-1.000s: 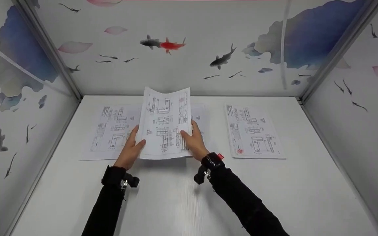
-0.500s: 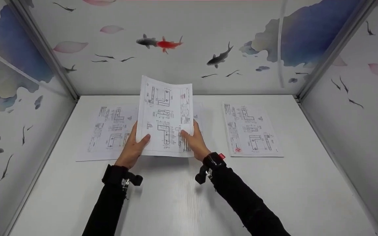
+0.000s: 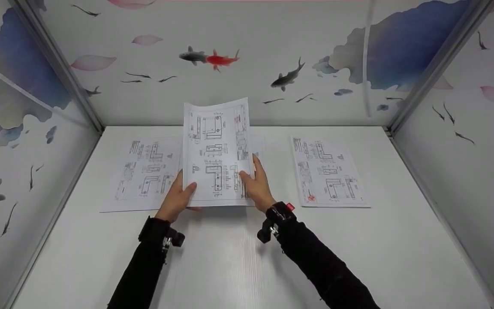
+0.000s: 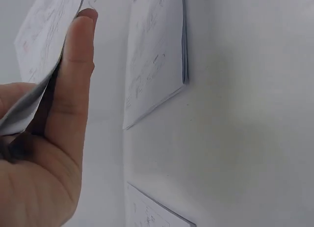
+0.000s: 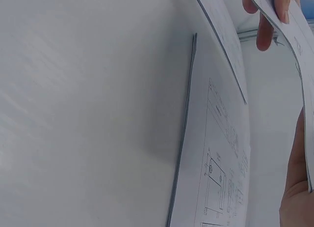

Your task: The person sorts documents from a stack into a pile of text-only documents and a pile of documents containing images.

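Note:
A thin stack of paper sheets (image 3: 216,154) printed with technical drawings is held up above the table, its top edge slightly curved. My left hand (image 3: 174,201) grips its lower left edge, thumb on the printed front and fingers behind. On the lower right edge, my right hand (image 3: 259,187) pinches the stack the same way. The left wrist view shows the left hand's fingers (image 4: 73,74) flat behind the sheets. In the right wrist view, the right hand (image 5: 294,183) supports the back of the paper, while its thumb is out of sight there.
Another stack of drawings (image 3: 142,171) lies on the white table (image 3: 221,266) at left. One more stack (image 3: 330,171) lies at right. Behind the held sheets, a further pile (image 3: 258,148) is mostly hidden. Walls with painted fish (image 3: 221,60) enclose the back and sides.
The held sheets have risen a little, and the curve of their top edge has shifted, the right corner now higher. My left hand has moved slightly lower on the edge. The lying stacks stay put.

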Tool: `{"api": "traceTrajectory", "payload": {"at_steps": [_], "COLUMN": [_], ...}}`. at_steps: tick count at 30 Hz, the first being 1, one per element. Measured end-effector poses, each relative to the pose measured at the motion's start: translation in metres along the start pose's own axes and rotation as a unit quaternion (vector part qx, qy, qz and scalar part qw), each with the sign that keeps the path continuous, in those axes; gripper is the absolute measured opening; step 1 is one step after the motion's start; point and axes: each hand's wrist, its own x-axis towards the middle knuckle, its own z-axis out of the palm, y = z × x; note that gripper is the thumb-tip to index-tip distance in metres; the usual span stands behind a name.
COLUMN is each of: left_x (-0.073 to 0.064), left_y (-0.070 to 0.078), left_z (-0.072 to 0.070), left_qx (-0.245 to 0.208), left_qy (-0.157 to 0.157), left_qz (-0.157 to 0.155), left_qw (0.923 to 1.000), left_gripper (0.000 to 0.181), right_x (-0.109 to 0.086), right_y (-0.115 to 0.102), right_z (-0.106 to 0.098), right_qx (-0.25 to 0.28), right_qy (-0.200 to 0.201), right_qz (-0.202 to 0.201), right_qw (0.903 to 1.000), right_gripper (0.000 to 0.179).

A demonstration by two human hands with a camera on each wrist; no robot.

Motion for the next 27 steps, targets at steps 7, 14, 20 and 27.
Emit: {"api": "traceTrajectory", "payload": {"at_steps": [7, 14, 20, 27], "left_x": [0.001, 0.002, 0.003, 0.004], "left_y": [0.002, -0.002, -0.003, -0.005], "left_z": [0.003, 0.005, 0.01, 0.011], "left_qx": [-0.05, -0.074, -0.106, -0.095], "left_qy": [0.0, 0.043, 0.046, 0.023], "left_qz": [0.007, 0.027, 0.06, 0.03], "left_qw": [0.9987, 0.996, 0.9915, 0.9948], "left_gripper": [0.041, 0.04, 0.04, 0.038], "right_x": [0.002, -0.005, -0.007, -0.004], "right_y": [0.005, 0.011, 0.012, 0.016], "right_z": [-0.008, -0.012, -0.016, -0.034], "right_qx": [0.043, 0.071, 0.148, 0.187], "right_qy": [-0.042, -0.119, -0.138, -0.114], "right_qz": [0.011, 0.034, 0.022, 0.008], "right_qw": [0.9982, 0.9897, 0.9792, 0.9757], "right_gripper": [0.065, 0.056, 0.048, 0.042]}}
